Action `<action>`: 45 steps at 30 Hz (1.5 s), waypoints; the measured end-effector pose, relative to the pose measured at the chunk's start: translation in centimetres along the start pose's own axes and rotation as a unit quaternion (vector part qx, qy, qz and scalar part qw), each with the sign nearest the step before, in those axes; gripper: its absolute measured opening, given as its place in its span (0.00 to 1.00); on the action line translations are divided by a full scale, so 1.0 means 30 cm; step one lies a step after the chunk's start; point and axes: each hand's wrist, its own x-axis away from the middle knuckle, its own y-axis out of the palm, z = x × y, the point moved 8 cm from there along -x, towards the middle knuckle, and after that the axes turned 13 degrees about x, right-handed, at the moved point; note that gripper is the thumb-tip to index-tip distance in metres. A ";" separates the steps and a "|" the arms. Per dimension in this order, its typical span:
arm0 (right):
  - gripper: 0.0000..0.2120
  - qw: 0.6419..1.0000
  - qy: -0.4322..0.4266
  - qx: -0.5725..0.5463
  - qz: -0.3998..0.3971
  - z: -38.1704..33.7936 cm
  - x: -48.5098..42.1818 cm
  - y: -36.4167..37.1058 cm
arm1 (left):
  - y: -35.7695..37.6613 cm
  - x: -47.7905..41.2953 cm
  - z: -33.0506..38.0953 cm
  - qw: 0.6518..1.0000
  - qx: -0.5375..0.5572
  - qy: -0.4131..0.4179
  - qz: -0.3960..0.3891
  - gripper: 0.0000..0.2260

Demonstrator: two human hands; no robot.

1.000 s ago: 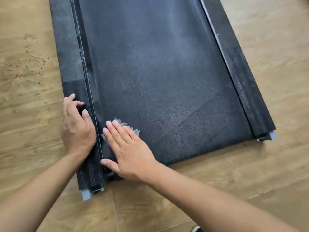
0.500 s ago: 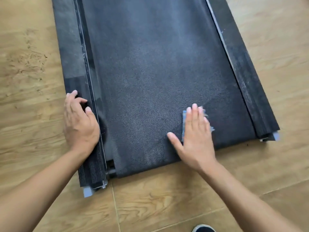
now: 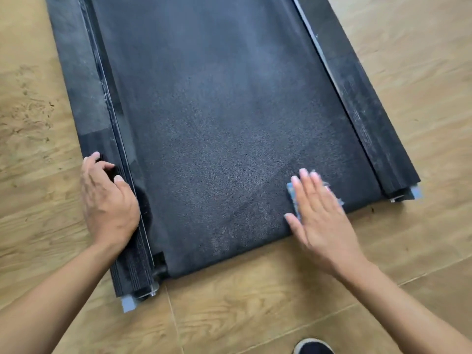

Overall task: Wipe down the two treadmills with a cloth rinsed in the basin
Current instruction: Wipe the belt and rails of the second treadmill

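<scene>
Black treadmill [image 3: 217, 123] flat on wood-plank floor [image 3: 255, 302], near end toward the camera.

Right hand [image 3: 319, 213]: palm down on the belt near the near-right corner, fingers straight and close together, thumb splayed to the left. Presses on blue cloth [image 3: 292, 198]. Cloth mostly hidden under the fingers, only its left edge and a frayed bit on the right showing; well inside the right side rail [image 3: 370, 111], just up from the belt's near edge.

Left hand [image 3: 107, 203]: rests on left side rail [image 3: 84, 98] toward its near end, fingers loosely bent, slightly apart, thumb by the rail's inner edge. Cannot tell whether the fingertips hook over the outer edge.

Grey end caps at both near rail corners [image 3: 127, 304]. Dark shoe [image 3: 313, 347] at the bottom edge, on the floor.
</scene>
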 end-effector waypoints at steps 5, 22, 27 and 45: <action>0.40 0.976 0.188 -0.098 -0.048 0.264 0.058 0.041 | 0.007 0.001 0.015 1.000 0.008 -0.005 0.022 0.15; 0.31 0.968 -0.227 -0.082 0.062 -0.632 -0.100 -0.121 | -0.016 -0.194 0.021 0.988 -0.131 -0.030 0.077 0.09; 0.30 0.984 -0.153 -0.051 0.079 -0.459 -0.769 -0.165 | 0.069 -0.616 0.076 0.994 -0.080 0.046 0.056 0.15; 0.28 0.980 -0.087 -0.038 0.177 -0.571 -1.483 -0.308 | 0.331 -1.671 -0.063 0.975 -0.175 -0.023 -0.138 0.35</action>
